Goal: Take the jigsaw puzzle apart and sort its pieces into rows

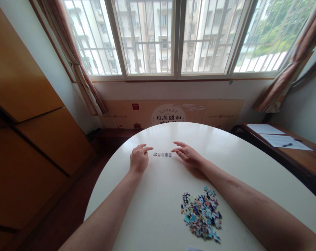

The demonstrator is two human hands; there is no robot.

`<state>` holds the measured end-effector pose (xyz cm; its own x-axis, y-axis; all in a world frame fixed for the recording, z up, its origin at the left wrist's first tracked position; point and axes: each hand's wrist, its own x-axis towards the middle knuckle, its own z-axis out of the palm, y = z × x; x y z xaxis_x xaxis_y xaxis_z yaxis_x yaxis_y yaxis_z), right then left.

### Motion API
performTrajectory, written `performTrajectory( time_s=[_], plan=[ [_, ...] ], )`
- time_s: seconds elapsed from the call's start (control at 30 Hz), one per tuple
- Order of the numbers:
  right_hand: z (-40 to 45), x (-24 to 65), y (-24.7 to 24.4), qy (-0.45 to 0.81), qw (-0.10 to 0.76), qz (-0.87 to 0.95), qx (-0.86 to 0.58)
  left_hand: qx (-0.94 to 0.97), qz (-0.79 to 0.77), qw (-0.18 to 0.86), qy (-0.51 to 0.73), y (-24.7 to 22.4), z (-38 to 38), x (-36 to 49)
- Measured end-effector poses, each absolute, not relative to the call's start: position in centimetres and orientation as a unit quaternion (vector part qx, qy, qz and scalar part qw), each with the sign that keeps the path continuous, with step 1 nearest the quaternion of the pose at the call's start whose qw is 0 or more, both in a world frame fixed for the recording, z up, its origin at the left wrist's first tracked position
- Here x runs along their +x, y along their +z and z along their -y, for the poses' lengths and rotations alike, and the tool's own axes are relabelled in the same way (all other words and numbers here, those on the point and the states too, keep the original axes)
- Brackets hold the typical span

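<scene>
A short row of several small puzzle pieces (162,154) lies on the white round table (158,202). At the row's left end is my left hand (139,158), its index finger stretched toward the pieces and nothing seen in it. My right hand (186,154) rests at the right end, fingers spread and holding nothing, with a fingertip close to the last piece. Nearer to me, left of my right forearm, a loose heap of mixed puzzle pieces (202,213) covers part of the table.
A brown side table (309,158) with paper sheets (286,142) and a pen stands at the right. Behind the round table are a printed cardboard panel (194,108) and a barred window. Wooden cabinets (22,167) stand at the left. A pale object (194,249) shows at the bottom edge.
</scene>
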<state>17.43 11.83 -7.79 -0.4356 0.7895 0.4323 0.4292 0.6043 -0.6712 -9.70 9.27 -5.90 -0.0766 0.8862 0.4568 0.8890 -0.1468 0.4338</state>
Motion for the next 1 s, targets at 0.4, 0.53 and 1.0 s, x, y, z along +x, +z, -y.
performTrajectory(
  time_s=[0.4,0.53,1.0],
  plan=[
    [-12.4,19.9,-7.7,0.391,0.447,0.631,-0.500,-0.921,0.298,-0.106,-0.227,-3.8,-4.0,-3.7],
    [-8.2,21.7,-6.8,0.435,0.393,0.641,-0.495,-0.933,0.301,-0.093,-0.175,-4.5,-3.7,-2.7],
    [0.3,23.6,-7.0,0.331,0.338,0.712,-0.519,-0.907,0.393,-0.031,-0.148,-5.6,-4.2,-2.1]
  ],
)
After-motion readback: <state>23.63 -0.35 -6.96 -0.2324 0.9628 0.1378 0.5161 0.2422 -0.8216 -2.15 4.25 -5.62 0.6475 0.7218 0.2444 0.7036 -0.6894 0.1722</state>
